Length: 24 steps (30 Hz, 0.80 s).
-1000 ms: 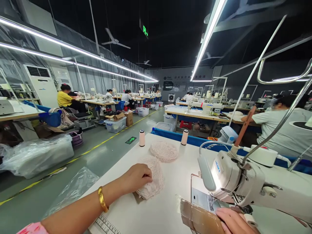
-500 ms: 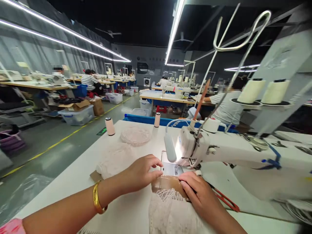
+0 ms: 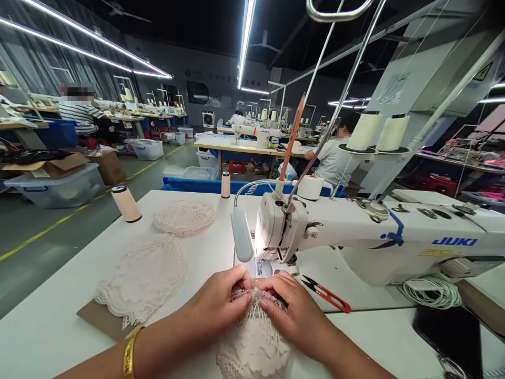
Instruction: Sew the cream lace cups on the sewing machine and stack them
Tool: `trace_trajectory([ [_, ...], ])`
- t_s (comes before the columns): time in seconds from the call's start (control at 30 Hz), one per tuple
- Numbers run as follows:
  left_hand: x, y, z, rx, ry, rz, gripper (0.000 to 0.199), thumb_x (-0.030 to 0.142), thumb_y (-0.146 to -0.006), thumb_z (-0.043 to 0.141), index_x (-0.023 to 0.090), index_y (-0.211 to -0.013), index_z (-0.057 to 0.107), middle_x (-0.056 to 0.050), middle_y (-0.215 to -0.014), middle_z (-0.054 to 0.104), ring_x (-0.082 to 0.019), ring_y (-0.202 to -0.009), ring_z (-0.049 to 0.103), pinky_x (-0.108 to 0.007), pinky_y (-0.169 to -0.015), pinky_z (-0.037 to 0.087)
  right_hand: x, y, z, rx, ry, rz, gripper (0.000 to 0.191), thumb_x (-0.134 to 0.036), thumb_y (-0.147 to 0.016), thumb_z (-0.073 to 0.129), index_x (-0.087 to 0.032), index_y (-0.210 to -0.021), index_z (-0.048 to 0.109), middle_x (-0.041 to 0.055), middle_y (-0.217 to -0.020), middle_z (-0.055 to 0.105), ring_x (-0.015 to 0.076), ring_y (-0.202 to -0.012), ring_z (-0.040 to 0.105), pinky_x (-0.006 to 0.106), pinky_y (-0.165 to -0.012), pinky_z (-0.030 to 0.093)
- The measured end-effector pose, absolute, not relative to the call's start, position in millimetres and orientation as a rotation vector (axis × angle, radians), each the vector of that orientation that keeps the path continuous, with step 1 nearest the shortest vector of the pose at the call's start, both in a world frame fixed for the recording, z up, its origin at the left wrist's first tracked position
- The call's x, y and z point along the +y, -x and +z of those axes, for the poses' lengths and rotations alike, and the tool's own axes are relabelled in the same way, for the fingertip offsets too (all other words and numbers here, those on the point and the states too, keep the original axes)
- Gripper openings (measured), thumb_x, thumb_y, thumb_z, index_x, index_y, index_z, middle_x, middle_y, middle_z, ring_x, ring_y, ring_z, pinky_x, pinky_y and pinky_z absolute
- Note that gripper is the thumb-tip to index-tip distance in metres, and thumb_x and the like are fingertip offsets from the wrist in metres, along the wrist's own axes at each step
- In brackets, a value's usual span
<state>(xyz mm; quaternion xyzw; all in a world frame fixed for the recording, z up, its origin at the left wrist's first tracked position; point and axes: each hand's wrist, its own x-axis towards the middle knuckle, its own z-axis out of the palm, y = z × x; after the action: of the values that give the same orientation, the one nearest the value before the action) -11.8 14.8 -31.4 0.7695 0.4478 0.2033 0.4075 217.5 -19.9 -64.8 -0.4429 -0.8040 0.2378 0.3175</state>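
Both hands meet at the gathered top of a cream lace piece (image 3: 254, 347), just in front of the needle area of a white sewing machine (image 3: 335, 221). My left hand (image 3: 224, 297) pinches its left edge between thumb and fingers. Opposite it, my right hand (image 3: 294, 310) pinches the right side. A glossy tan strip shows between the fingertips, partly hidden. To the left lie a fanned lace piece (image 3: 145, 276), over a brown card (image 3: 104, 318), and a round lace pile (image 3: 183, 217). The lit lamp (image 3: 241, 234) hangs beside the needle head.
Red-handled snips (image 3: 327, 295) lie right of my right hand. Peach thread spools stand at the left edge (image 3: 126, 204) and back edge (image 3: 225, 185) of the white table (image 3: 189, 347). A coiled pale cord (image 3: 432, 292) and a dark flat object (image 3: 450, 337) are at right. People sit at machines beyond.
The view has turned right. My hands have come closer together and now pinch the lace top; before, my left fingers were apart beside the tan strip, of which less shows now.
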Motion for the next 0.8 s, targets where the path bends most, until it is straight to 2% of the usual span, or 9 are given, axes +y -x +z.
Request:
trace_trajectory([
  [0.1,14.1,10.0,-35.2,1.138,-1.924,0.551,0.014,0.034,-0.083,0.069,0.023,-0.087,0.062,0.003,-0.080,0.062,-0.018,-0.075,0.053,-0.029,-0.067,0.037,-20.7,-216.0,-64.3,-2.084,1.164,0.596,0.010,-0.026,-0.106,0.057,-0.025,-0.098,0.062,0.0005,-0.093,0.069,0.0221,-0.087,0.060,0.035,-0.080,0.044],
  [0.2,12.9,7.6,-37.9,1.104,-1.963,0.575,0.015,0.035,-0.090,0.065,0.023,-0.083,0.070,0.001,-0.082,0.066,-0.020,-0.080,0.059,-0.031,-0.072,0.041,-22.8,-215.2,-59.9,-2.074,1.148,0.604,0.014,-0.027,-0.107,0.055,-0.025,-0.093,0.059,-0.0007,-0.089,0.066,0.0209,-0.084,0.058,0.034,-0.079,0.044],
  [0.4,11.2,8.9,-40.2,0.978,-2.045,0.567,0.027,0.035,-0.102,0.055,0.027,-0.096,0.081,-0.003,-0.090,0.070,-0.022,-0.089,0.063,-0.033,-0.081,0.046,-24.9,-215.3,-56.9,-2.066,1.090,0.600,0.007,-0.026,-0.106,0.056,-0.026,-0.106,0.062,0.0003,-0.095,0.070,0.0215,-0.091,0.064,0.037,-0.088,0.048],
  [0.5,10.4,8.0,-41.1,1.014,-2.037,0.559,0.024,0.038,-0.101,0.057,0.028,-0.103,0.079,-0.003,-0.095,0.072,-0.024,-0.093,0.064,-0.034,-0.084,0.047,-25.5,-215.0,-58.9,-2.045,1.089,0.541,0.006,-0.025,-0.106,0.057,-0.027,-0.107,0.063,0.0002,-0.094,0.071,0.0213,-0.090,0.064,0.038,-0.092,0.050],
  [0.6,9.9,6.8,-42.0,1.130,-1.989,0.616,0.017,0.039,-0.095,0.063,0.025,-0.091,0.072,-0.002,-0.094,0.073,-0.023,-0.089,0.064,-0.035,-0.081,0.047,-26.6,-214.7,-59.5,-2.011,1.121,0.543,0.005,-0.027,-0.106,0.059,-0.026,-0.105,0.064,0.0003,-0.094,0.070,0.0210,-0.089,0.064,0.035,-0.085,0.051],
  [0.7,9.6,6.5,-42.8,1.119,-2.019,0.636,0.025,0.040,-0.097,0.061,0.023,-0.080,0.067,-0.002,-0.087,0.070,-0.022,-0.086,0.064,-0.034,-0.078,0.046,-27.1,-214.7,-58.9,-1.989,1.143,0.582,0.005,-0.028,-0.105,0.060,-0.026,-0.107,0.064,0.0003,-0.095,0.069,0.0207,-0.089,0.063,0.034,-0.083,0.050],
  [0.8,9.1,6.9,-43.3,1.067,-2.045,0.659,0.028,0.039,-0.100,0.059,0.023,-0.079,0.069,-0.002,-0.086,0.069,-0.022,-0.085,0.063,-0.033,-0.077,0.046,-26.9,-214.7,-58.2,-1.973,1.163,0.625,0.009,-0.030,-0.104,0.059,-0.026,-0.110,0.065,0.0011,-0.097,0.068,0.0215,-0.091,0.062,0.035,-0.082,0.049],
])
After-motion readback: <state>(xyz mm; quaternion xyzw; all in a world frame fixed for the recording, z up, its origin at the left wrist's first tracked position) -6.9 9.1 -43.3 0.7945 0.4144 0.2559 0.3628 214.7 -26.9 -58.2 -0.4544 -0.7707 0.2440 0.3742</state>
